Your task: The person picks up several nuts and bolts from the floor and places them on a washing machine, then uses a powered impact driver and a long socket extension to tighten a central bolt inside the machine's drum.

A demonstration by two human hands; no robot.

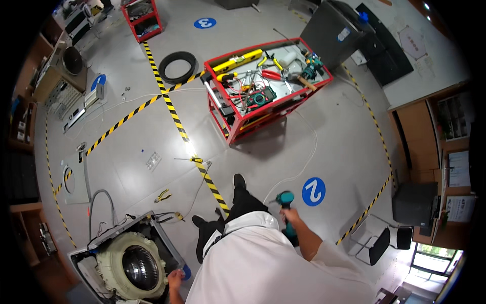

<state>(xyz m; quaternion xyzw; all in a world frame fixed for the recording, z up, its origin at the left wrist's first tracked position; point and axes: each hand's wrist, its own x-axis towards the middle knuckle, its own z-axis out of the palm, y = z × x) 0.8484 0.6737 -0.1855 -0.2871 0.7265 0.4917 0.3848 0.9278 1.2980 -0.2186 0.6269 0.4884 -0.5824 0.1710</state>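
Observation:
My right hand [291, 217] is wrapped round the grip of a teal and black cordless drill [285, 198], held out at my right side above the floor. My left hand [175, 278] is at the near right edge of an opened washing machine [163, 238], beside a blue patch [187, 272] on its corner. The left fingers look curled, and what they may hold is too small to make out. Inside the grey casing sits a cream tub [109, 256] with a shiny metal drum [140, 267].
Ahead stands a red tool cart [230, 136] loaded with a yellow spirit level [238, 61], pliers and a multimeter [260, 97]. Yellow pliers [162, 195], a screwdriver [196, 159] and a cable lie on the floor. A black rubber ring [177, 67] is beyond; a chair [379, 247] is at right.

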